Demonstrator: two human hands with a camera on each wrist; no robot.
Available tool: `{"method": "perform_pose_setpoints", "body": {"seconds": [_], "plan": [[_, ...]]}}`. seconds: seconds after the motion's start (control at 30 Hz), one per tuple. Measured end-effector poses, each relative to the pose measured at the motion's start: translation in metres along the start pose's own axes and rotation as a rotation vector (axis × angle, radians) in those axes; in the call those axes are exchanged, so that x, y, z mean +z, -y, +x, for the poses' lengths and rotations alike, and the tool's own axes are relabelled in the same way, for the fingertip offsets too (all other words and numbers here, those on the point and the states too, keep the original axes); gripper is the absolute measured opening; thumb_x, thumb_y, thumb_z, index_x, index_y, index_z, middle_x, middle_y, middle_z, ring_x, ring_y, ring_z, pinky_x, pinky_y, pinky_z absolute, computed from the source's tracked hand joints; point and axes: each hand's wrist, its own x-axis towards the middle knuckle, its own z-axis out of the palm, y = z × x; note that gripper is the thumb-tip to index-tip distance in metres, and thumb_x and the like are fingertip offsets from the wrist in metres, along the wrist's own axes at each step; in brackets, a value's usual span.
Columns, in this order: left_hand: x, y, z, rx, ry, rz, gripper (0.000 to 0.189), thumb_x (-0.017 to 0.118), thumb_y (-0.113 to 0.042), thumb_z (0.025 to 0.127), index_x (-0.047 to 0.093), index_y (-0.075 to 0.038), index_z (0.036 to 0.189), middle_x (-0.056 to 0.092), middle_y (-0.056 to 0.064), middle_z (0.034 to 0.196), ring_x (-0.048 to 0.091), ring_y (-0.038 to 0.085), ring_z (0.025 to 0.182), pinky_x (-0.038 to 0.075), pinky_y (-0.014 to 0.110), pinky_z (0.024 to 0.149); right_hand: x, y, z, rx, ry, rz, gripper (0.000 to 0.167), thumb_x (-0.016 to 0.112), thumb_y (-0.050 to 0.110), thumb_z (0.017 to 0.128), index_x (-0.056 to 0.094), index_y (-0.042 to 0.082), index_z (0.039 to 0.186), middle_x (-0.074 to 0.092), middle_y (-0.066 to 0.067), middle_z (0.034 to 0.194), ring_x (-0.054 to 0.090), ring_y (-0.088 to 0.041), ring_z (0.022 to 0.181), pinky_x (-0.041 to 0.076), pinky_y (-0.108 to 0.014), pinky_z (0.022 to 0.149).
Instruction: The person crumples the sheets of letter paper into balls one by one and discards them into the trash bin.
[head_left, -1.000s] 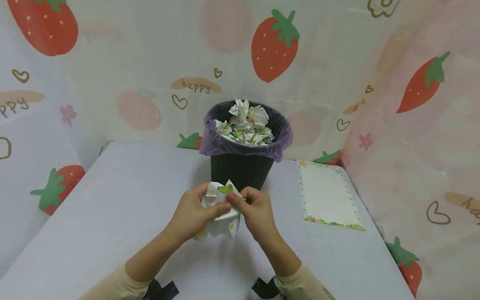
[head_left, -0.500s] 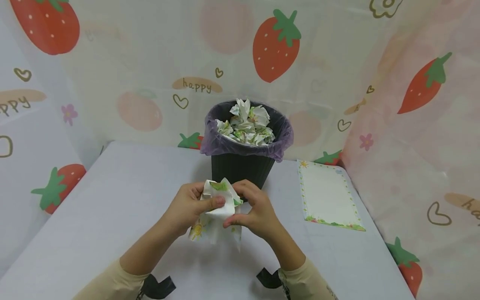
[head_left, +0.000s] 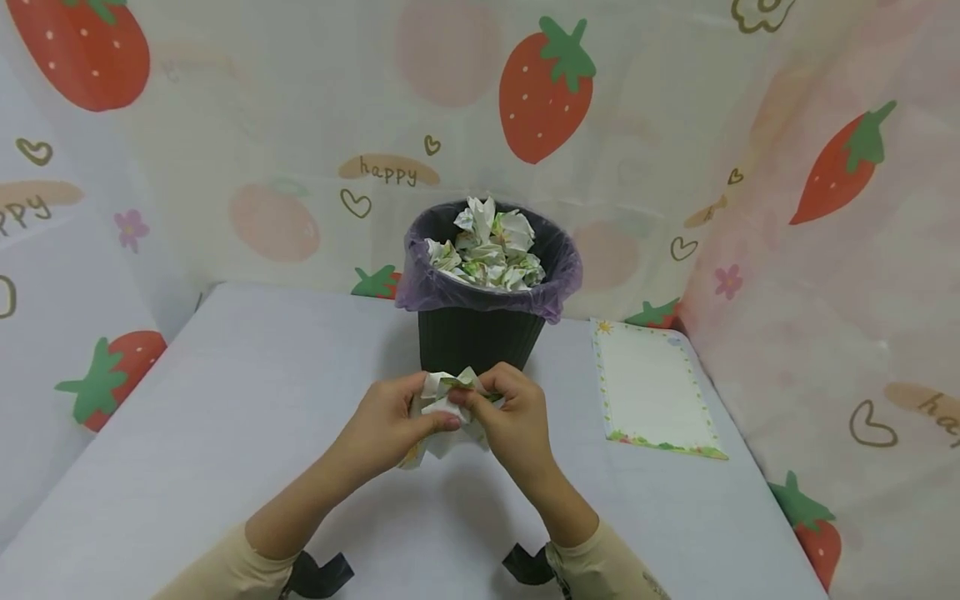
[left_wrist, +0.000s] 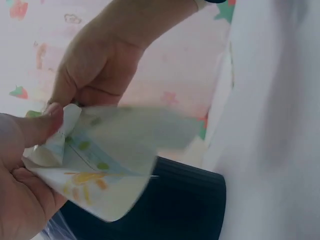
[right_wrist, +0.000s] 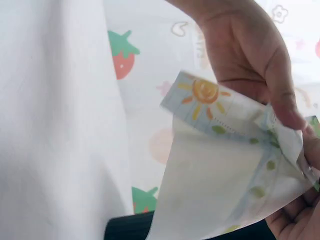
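Both hands hold one partly crumpled sheet of white paper (head_left: pixel 444 408) in front of the bin, above the table. The left hand (head_left: pixel 392 421) pinches its left side, the thumb lying over the crumpled part. On the other side the right hand (head_left: pixel 513 417) pinches the paper between thumb and fingers, and the two thumbs are close together. In the left wrist view the loose lower part of the paper (left_wrist: pixel 110 165) fans out below the hands. A printed sun and green leaves show on the paper (right_wrist: pixel 215 150) in the right wrist view.
A dark ribbed bin (head_left: pixel 480 337) with a purple bag liner (head_left: pixel 442 293) stands behind the hands. Several crumpled papers (head_left: pixel 491 250) fill its top. To the right a flat sheet with a printed border (head_left: pixel 656 387) lies on the white table (head_left: pixel 187 450). Strawberry-patterned curtains surround it.
The right hand shifted its grip on the paper, its thumb lifting away and then coming back beside the left thumb. The paper's loose lower part is drawn up and hangs shorter.
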Motion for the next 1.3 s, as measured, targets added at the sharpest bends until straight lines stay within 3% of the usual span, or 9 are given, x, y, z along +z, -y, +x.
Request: {"method": "perform_pose_setpoints", "body": {"seconds": [0.2,0.4,0.47,0.6,0.73,0.87,0.97,1.13,1.3], "plan": [[-0.001,0.001,-0.001,-0.016,-0.069,-0.011,0.035,0.088,-0.027,0.08,0.073,-0.012,0.108,0.077,0.001,0.098,0.072,0.014,0.082,0.061,0.03,0.067,0.003,0.005,-0.002,0.011,-0.011,-0.004,0.022,0.087,0.02,0.083,0.07,0.013,0.069,0.062,0.001,0.072,0.058,-0.012,0.074,0.048,-0.022,0.058],[-0.002,-0.005,-0.001,-0.056,-0.301,0.188,0.061,0.089,-0.054,0.07,0.055,-0.013,0.099,0.058,0.001,0.091,0.054,0.015,0.083,0.049,0.03,0.068,-0.002,0.01,0.002,-0.014,-0.146,0.096,0.029,0.085,0.009,0.083,0.06,0.008,0.067,0.058,-0.003,0.072,0.057,-0.011,0.074,0.049,-0.021,0.056],[-0.002,-0.007,-0.002,-0.09,-0.33,0.232,0.06,0.086,-0.06,0.07,0.057,-0.013,0.094,0.055,0.002,0.089,0.052,0.017,0.081,0.047,0.031,0.066,-0.002,0.01,0.002,0.003,-0.173,0.153,0.029,0.083,0.006,0.084,0.058,0.006,0.067,0.058,-0.002,0.074,0.058,-0.011,0.074,0.05,-0.02,0.058],[-0.001,-0.012,-0.004,-0.166,-0.213,0.166,0.063,0.074,-0.068,0.08,0.069,-0.013,0.112,0.069,0.0,0.104,0.067,0.016,0.095,0.059,0.033,0.078,0.001,0.011,0.001,0.082,-0.174,0.298,0.026,0.079,0.002,0.087,0.059,-0.002,0.07,0.061,0.001,0.078,0.061,-0.011,0.073,0.053,-0.021,0.061],[0.001,-0.011,-0.003,-0.203,-0.096,-0.074,0.08,0.073,-0.057,0.089,0.051,-0.006,0.146,0.064,0.009,0.137,0.066,0.026,0.123,0.058,0.038,0.097,0.004,0.009,0.002,0.149,-0.151,0.404,0.023,0.077,0.002,0.089,0.062,-0.011,0.077,0.067,0.001,0.08,0.062,-0.011,0.073,0.054,-0.021,0.063],[0.002,-0.011,-0.003,-0.169,-0.02,-0.356,0.084,0.076,-0.038,0.094,0.034,-0.004,0.158,0.046,0.011,0.157,0.05,0.027,0.142,0.052,0.038,0.103,0.004,0.007,0.002,0.185,-0.119,0.478,0.019,0.079,0.008,0.088,0.066,-0.004,0.078,0.07,0.002,0.08,0.062,-0.011,0.075,0.055,-0.021,0.065],[0.004,-0.014,-0.005,-0.123,0.037,-0.504,0.08,0.075,-0.027,0.095,0.031,-0.005,0.159,0.039,0.009,0.161,0.045,0.027,0.145,0.05,0.035,0.104,0.004,0.006,0.002,0.229,-0.078,0.507,0.017,0.08,0.016,0.087,0.07,0.009,0.076,0.07,0.003,0.078,0.061,-0.011,0.076,0.054,-0.022,0.067],[0.004,-0.018,-0.009,-0.069,0.086,-0.567,0.075,0.073,-0.017,0.096,0.032,-0.006,0.159,0.047,0.015,0.155,0.057,0.03,0.133,0.056,0.032,0.097,0.003,0.003,0.002,0.336,0.021,0.5,0.016,0.079,0.028,0.088,0.073,0.019,0.077,0.068,0.007,0.077,0.059,-0.011,0.081,0.053,-0.023,0.072],[0.003,-0.019,-0.008,-0.043,0.084,-0.527,0.071,0.074,-0.014,0.095,0.039,-0.006,0.156,0.055,0.016,0.148,0.062,0.025,0.124,0.057,0.03,0.095,0.0,0.003,0.004,0.398,0.075,0.432,0.017,0.079,0.024,0.09,0.076,0.008,0.084,0.07,0.003,0.079,0.061,-0.013,0.081,0.054,-0.024,0.07]]}}
